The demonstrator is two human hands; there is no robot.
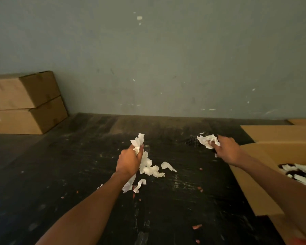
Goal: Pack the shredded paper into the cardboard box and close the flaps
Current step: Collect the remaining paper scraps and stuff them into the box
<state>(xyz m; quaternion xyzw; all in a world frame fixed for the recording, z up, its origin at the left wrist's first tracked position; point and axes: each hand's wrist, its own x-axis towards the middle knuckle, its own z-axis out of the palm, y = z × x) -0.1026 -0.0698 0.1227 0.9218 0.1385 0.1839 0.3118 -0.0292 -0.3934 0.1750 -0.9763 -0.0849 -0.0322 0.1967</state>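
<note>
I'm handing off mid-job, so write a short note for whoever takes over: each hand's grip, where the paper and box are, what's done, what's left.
Left hand: grip closed on a bunch of white shredded paper, over the dark table.
Right hand: grip closed on a second wad, reaching toward the table's far side.
Loose strips lie beside the left hand.
Open cardboard box sits at the right, flaps up, some paper already inside.
Left: drop both handfuls in, gather the strips, close the flaps.
</note>
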